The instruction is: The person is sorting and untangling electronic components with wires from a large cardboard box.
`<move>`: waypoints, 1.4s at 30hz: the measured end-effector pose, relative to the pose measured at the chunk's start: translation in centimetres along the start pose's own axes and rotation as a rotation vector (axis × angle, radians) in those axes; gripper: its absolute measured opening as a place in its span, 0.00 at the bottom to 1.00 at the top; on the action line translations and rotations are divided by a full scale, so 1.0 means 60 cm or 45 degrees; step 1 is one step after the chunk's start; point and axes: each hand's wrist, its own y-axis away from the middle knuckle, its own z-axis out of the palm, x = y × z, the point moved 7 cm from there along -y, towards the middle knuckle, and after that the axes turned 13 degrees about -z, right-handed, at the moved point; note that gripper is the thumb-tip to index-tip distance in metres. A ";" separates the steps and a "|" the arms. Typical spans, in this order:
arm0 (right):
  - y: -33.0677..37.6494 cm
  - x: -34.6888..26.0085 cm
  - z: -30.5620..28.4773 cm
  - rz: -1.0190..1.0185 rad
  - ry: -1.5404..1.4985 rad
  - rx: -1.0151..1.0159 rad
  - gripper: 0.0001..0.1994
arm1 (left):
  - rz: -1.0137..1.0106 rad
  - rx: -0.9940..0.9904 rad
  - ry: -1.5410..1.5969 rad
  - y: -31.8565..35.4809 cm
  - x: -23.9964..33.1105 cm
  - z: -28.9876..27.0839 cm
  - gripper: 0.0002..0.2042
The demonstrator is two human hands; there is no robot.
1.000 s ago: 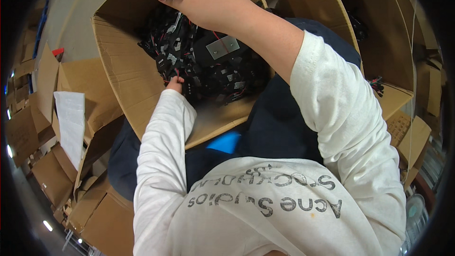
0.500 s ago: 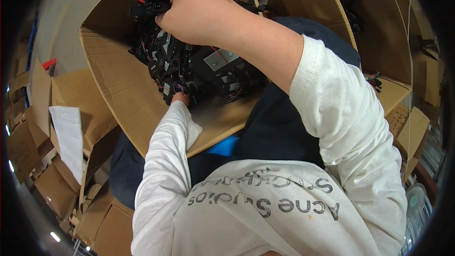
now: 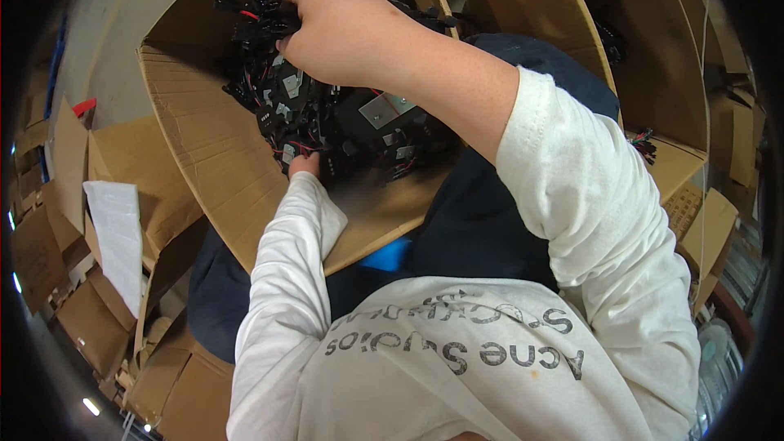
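An open cardboard box [image 3: 188, 122] lies tilted in front of me, holding a heap of black wired parts [image 3: 282, 106] with small metal plates and thin red wires. At the top of the heap, my right hand [image 3: 331, 28] is closed round a bunch of black plastic connectors with wires [image 3: 265, 15]. My left hand [image 3: 305, 165] reaches in at the near edge of the heap and touches it. Its fingers are hidden among the parts. Deeper in the box sits a larger flat metal plate [image 3: 382, 111].
To the right stand more open cardboard boxes [image 3: 523, 0], with wired parts [image 3: 643, 145] on a flap. A white foam sheet [image 3: 116, 233] leans against cardboard on the left. My dark-trousered legs flank the box.
My right hand has come slightly down toward me with the bunch of connectors. My left hand has shifted a little up and left at the heap's edge.
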 end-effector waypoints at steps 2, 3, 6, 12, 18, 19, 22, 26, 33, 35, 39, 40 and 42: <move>-0.003 0.002 0.005 0.040 -0.052 -0.059 0.12 | 0.109 0.111 0.022 0.012 0.014 -0.065 0.27; 0.002 0.015 0.002 0.057 -0.027 -0.058 0.12 | 0.250 0.077 -0.019 0.031 0.061 -0.090 0.27; 0.014 0.029 -0.009 0.090 -0.071 -0.083 0.10 | 0.353 -0.160 0.682 0.088 0.131 -0.235 0.16; 0.023 -0.001 0.006 0.106 -0.158 -0.168 0.12 | 0.929 0.275 1.088 0.323 0.189 -0.557 0.06; 0.034 -0.004 0.017 -0.026 -0.039 -0.145 0.12 | 0.693 0.196 1.238 0.368 0.184 -0.602 0.09; 0.036 -0.008 0.022 -0.033 -0.031 -0.192 0.13 | 0.691 0.198 1.238 0.376 0.185 -0.608 0.09; 0.039 -0.021 0.029 -0.084 -0.045 -0.248 0.13 | 0.486 -0.019 1.381 0.389 0.198 -0.608 0.09; 0.046 -0.033 0.051 -0.129 -0.185 -0.376 0.13 | 0.661 -0.218 1.420 0.441 0.261 -0.585 0.10; 0.039 -0.039 0.062 -0.079 -0.598 -0.388 0.13 | 1.030 -0.628 1.587 0.456 0.301 -0.596 0.15; 0.032 -0.035 0.051 -0.064 -0.601 -0.294 0.14 | 0.991 -0.549 1.617 0.453 0.306 -0.595 0.15; 0.018 -0.017 0.043 -0.194 -0.402 -0.079 0.13 | 0.982 -0.607 1.826 0.336 0.284 -0.543 0.09; 0.011 -0.010 0.042 -0.211 -0.353 -0.052 0.13 | 0.742 -0.494 1.737 0.248 0.261 -0.483 0.07; 0.002 0.000 0.036 -0.234 -0.249 -0.003 0.12 | 0.286 -0.462 1.172 0.106 0.216 -0.289 0.09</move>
